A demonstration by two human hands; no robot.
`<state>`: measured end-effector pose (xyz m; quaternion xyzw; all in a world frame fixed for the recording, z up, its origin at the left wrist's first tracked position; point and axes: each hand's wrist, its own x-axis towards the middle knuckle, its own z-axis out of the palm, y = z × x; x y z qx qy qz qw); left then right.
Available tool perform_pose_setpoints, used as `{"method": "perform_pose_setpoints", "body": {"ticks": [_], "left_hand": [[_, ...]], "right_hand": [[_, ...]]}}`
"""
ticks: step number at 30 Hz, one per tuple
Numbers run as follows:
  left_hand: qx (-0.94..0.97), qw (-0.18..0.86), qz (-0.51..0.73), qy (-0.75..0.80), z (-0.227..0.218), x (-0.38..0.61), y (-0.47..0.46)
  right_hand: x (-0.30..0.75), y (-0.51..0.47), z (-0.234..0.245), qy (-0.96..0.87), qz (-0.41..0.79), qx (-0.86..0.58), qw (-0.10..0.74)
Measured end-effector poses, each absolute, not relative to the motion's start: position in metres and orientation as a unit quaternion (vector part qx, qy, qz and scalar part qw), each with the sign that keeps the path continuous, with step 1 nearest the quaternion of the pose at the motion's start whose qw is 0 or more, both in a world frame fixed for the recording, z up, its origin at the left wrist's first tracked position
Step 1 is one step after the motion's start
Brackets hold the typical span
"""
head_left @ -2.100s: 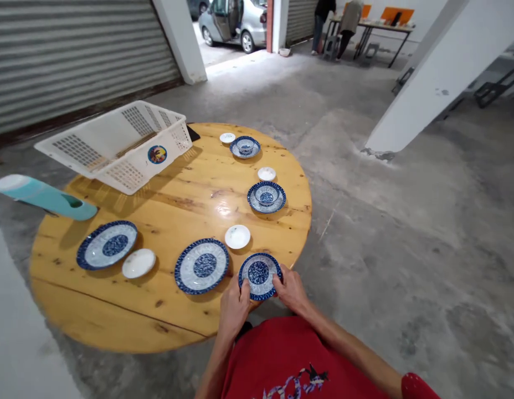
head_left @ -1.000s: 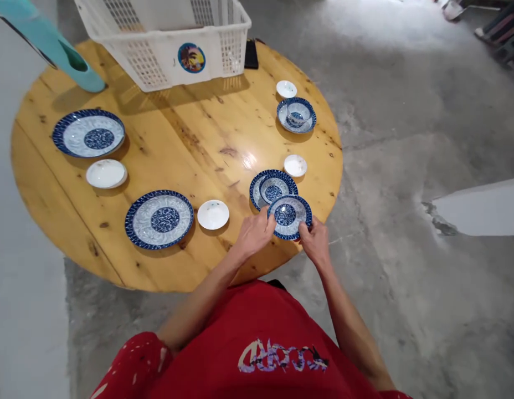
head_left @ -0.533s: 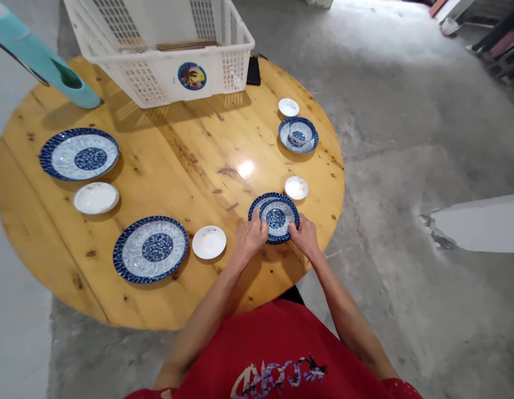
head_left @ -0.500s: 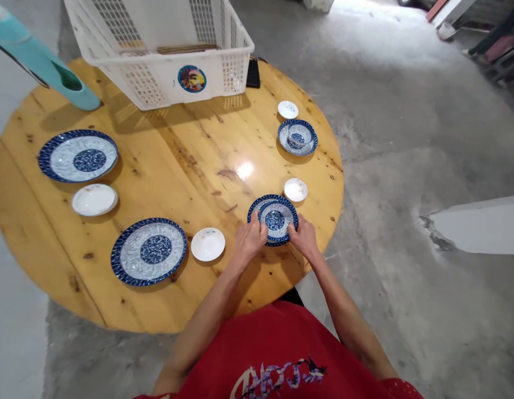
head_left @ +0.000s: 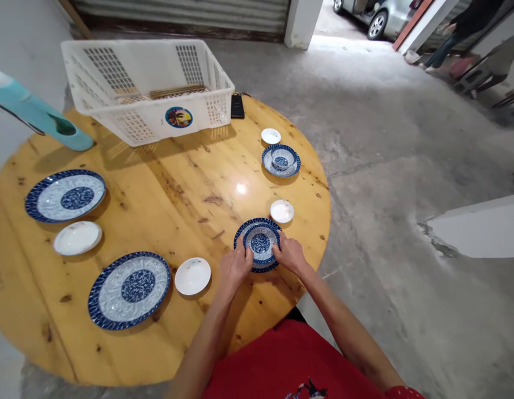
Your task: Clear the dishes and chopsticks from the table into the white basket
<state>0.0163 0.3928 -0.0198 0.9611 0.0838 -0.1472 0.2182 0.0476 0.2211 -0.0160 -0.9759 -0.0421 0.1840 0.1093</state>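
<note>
My left hand (head_left: 237, 266) grips the left edge of a small blue-and-white bowl (head_left: 262, 239), thumb on the rim. My right hand (head_left: 291, 254) is closed on its right edge. The bowl is over a blue-rimmed plate (head_left: 258, 221) near the table's right front. I cannot tell whether the bowl rests fully on the plate. Just behind them is a small white dish (head_left: 282, 211). A white dish (head_left: 193, 276) sits left of my left hand, beside a large blue-and-white plate (head_left: 129, 290).
Farther back, a blue-rimmed plate (head_left: 281, 173) carries a small bowl (head_left: 284, 157), near a white dish (head_left: 271, 136). Another large plate (head_left: 66, 195) and white dish (head_left: 77, 238) lie left. A white plastic basket (head_left: 149, 130), black phone (head_left: 237, 106) and turquoise object (head_left: 45, 119) are on the round table (head_left: 178, 205).
The view has tilted up, showing more of the floor and doorway. Between my hands, the bowl has shifted from the plate's right side toward its middle. Both hands keep their grip.
</note>
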Motion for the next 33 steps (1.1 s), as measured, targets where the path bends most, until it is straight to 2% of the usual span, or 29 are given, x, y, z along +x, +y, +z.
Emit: {"method": "perform_pose_setpoints", "body": {"ticks": [2, 4, 8, 10, 15, 24, 33], "left_hand": [[0.958, 0.224, -0.157, 0.087, -0.02, 0.017, 0.395], [0.949, 0.251, -0.169, 0.088, -0.021, 0.02, 0.397], [0.91, 0.359, -0.184, 0.09, -0.028, 0.025, 0.399], [0.892, 0.405, -0.177, 0.095, -0.031, 0.025, 0.399], [0.883, 0.43, -0.167, 0.089, -0.027, 0.013, 0.391], [0.895, 0.401, -0.189, 0.05, 0.007, -0.01, 0.325], [0.821, 0.542, -0.18, 0.014, 0.003, -0.035, 0.16]], "right_hand": [[0.049, 0.218, -0.019, -0.041, 0.179, -0.974, 0.13], [0.049, 0.217, -0.025, -0.035, 0.181, -0.965, 0.188], [0.043, 0.222, -0.038, 0.011, 0.212, -0.885, 0.414], [0.038, 0.225, -0.042, 0.036, 0.194, -0.856, 0.477], [0.021, 0.219, -0.038, 0.026, 0.096, -0.88, 0.464], [-0.014, 0.147, -0.015, 0.057, 0.066, -0.888, 0.451], [-0.051, -0.017, -0.005, 0.099, 0.093, -0.865, 0.483]]}}
